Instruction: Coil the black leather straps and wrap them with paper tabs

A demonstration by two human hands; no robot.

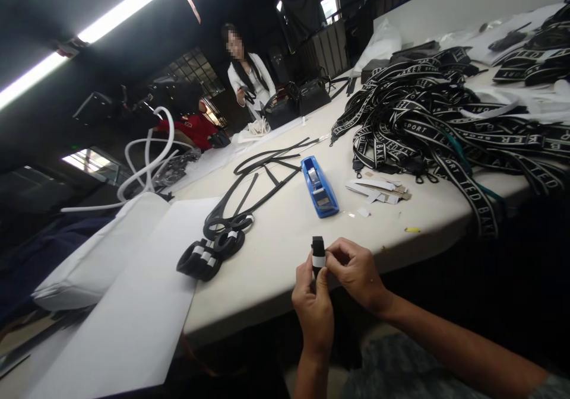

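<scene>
Near the table's front edge, my left hand (313, 307) grips a rolled-up black strap (317, 244) between thumb and fingers. A white paper band (319, 262) goes around the roll. My right hand (358, 274) pinches the right side of this band with thumb and forefinger; its other fingers are curled. Just beyond my hands sits a blue tape dispenser (327, 204). To the left lie several black strap coils (200, 259) with white bands around them. Loose black straps (249, 167) trail away behind those coils.
A big heap of black straps with white lettering (414, 108) covers the table's right side. Cut paper strips (378, 190) and a small yellow piece (412, 230) lie nearer. White sheets (133, 304) are at left. One person (252, 81) stands across the table, and another wears a red top (196, 130).
</scene>
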